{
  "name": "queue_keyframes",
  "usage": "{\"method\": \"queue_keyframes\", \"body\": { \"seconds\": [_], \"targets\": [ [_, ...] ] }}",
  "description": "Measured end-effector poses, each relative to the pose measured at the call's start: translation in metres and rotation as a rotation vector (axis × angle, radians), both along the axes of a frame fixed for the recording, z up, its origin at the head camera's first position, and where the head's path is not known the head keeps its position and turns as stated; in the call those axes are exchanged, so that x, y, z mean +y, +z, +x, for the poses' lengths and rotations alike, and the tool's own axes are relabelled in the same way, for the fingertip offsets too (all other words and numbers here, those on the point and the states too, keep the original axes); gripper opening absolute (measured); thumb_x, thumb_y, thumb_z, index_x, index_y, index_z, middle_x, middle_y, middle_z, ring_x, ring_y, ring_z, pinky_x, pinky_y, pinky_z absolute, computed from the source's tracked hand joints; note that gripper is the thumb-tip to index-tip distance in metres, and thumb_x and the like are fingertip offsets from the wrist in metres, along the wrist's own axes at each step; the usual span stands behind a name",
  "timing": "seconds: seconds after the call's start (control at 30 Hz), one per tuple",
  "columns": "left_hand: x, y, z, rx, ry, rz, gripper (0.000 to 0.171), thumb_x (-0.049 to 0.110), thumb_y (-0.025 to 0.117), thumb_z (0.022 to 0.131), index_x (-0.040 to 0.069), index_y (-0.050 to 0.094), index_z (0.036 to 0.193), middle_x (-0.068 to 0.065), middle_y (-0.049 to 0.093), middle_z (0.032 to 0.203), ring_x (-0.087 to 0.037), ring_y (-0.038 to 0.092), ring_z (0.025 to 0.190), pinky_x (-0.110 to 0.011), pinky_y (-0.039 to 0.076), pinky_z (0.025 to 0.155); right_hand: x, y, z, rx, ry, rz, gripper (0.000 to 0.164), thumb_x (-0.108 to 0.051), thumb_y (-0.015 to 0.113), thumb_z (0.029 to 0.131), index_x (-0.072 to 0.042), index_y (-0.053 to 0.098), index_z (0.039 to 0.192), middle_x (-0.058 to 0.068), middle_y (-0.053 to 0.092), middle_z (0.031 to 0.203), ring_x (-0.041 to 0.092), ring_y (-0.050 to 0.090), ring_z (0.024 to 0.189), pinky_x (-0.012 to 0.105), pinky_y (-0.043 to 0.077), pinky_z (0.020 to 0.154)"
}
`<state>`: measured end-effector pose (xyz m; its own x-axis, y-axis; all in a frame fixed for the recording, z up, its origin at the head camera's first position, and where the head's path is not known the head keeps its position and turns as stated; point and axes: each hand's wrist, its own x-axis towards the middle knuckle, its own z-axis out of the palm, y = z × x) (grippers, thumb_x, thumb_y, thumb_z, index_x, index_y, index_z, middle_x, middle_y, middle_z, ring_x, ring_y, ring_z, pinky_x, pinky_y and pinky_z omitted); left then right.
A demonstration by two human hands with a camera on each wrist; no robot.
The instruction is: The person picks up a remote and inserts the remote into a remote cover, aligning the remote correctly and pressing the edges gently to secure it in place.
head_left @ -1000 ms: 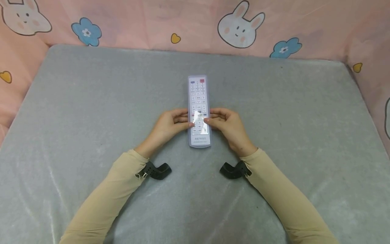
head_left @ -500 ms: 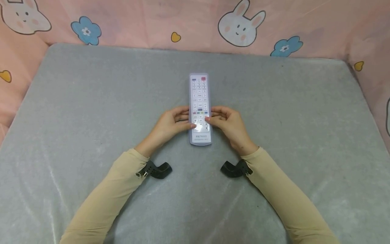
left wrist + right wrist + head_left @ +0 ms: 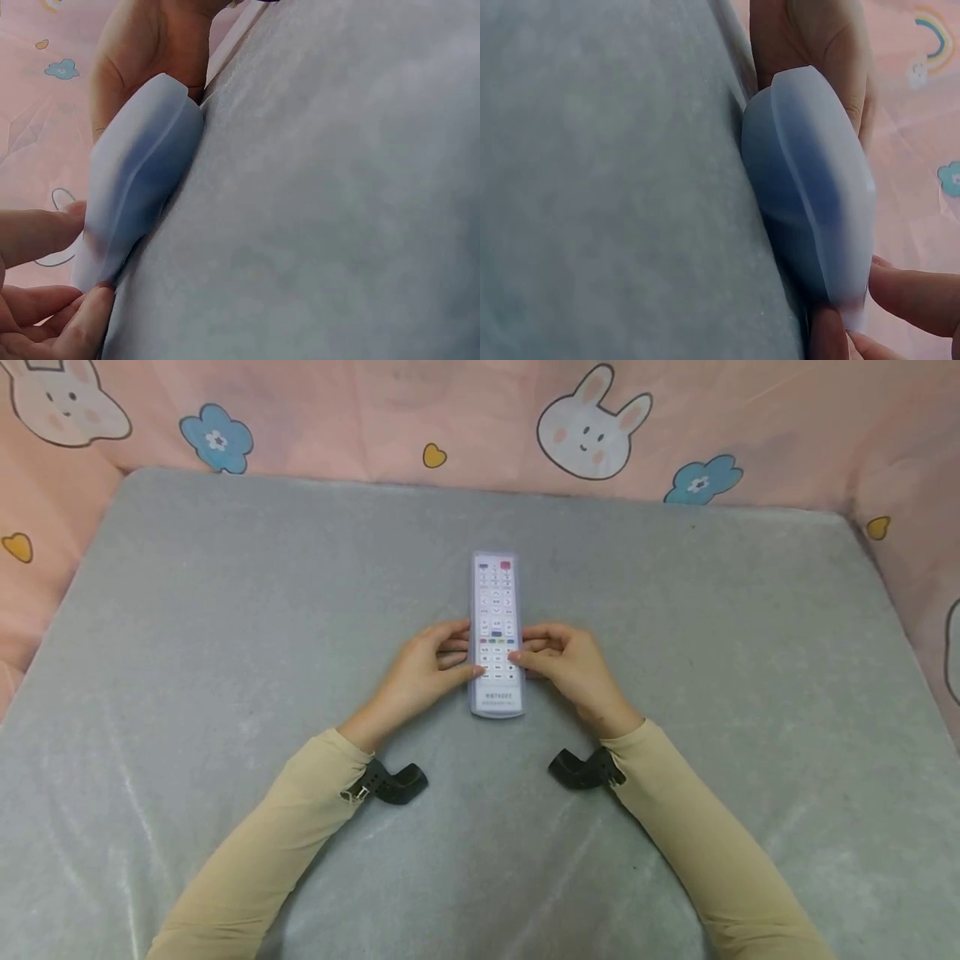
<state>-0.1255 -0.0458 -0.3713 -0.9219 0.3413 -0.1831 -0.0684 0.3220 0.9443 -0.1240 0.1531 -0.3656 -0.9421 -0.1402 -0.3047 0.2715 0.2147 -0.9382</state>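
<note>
A white remote control (image 3: 496, 610) in a pale translucent cover stands lengthwise before me, its button face up. My left hand (image 3: 429, 668) grips its left edge, thumb on the face and fingers at the side. On the opposite edge my right hand (image 3: 573, 668) holds it the same way, its thumb a little higher. Both wrist views show the rounded near end of the remote control (image 3: 139, 172) close against the grey cloth; whether its underside touches along its whole length I cannot tell. Fingertips under the remote are partly hidden.
A grey cloth-covered table (image 3: 262, 568) spreads around the hands. Behind it hangs a pink curtain (image 3: 480, 410) printed with rabbits, flowers and hearts. Black wrist-worn camera mounts (image 3: 401, 783) jut inward from both sleeves, above the table.
The remote has shifted slightly right with both hands, and its face looks somewhat shorter than before. The bright glare on its lower buttons has faded. Both hands keep their grip.
</note>
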Motion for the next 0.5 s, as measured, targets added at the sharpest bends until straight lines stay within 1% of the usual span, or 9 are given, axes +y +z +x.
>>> {"method": "queue_keyframes", "body": {
  "seconds": [0.17, 0.33, 0.43, 0.5],
  "targets": [
    [-0.001, -0.001, 0.000, 0.017, 0.013, -0.014, 0.060, -0.001, 0.071, 0.082, -0.010, 0.042, 0.134, -0.023, 0.053, 0.124, -0.030, 0.057, 0.112, -0.021, 0.048, 0.093, -0.001, -0.002, -0.002, -0.002, 0.005, 0.011, 0.040, 0.002, 0.067, 0.084, 0.013, 0.053, 0.120, 0.017, 0.061, 0.095, 0.006, 0.062, 0.072, 0.022, 0.056, 0.068],
    [-0.003, -0.003, 0.001, 0.029, 0.009, -0.041, 0.058, 0.001, 0.070, 0.083, -0.010, 0.043, 0.133, -0.023, 0.054, 0.123, -0.031, 0.057, 0.111, -0.023, 0.048, 0.093, -0.002, -0.004, -0.003, -0.011, 0.018, 0.036, 0.040, -0.001, 0.066, 0.085, 0.012, 0.053, 0.121, 0.016, 0.062, 0.094, 0.008, 0.061, 0.070, 0.023, 0.056, 0.066],
    [-0.009, -0.004, 0.002, 0.029, 0.001, -0.053, 0.054, 0.004, 0.067, 0.086, -0.010, 0.044, 0.132, -0.024, 0.054, 0.124, -0.031, 0.056, 0.113, -0.027, 0.048, 0.094, 0.001, -0.006, -0.004, -0.031, 0.016, 0.034, 0.039, -0.005, 0.064, 0.087, 0.010, 0.054, 0.121, 0.018, 0.062, 0.099, 0.011, 0.062, 0.074, 0.025, 0.057, 0.067],
    [-0.017, -0.003, 0.003, 0.029, -0.003, -0.083, 0.052, 0.008, 0.065, 0.088, -0.009, 0.044, 0.132, -0.023, 0.053, 0.127, -0.031, 0.055, 0.115, -0.029, 0.047, 0.096, 0.007, -0.006, -0.003, -0.026, 0.021, 0.051, 0.038, -0.008, 0.062, 0.090, 0.009, 0.053, 0.122, 0.019, 0.061, 0.105, 0.014, 0.062, 0.080, 0.025, 0.056, 0.070]
  ]
}}
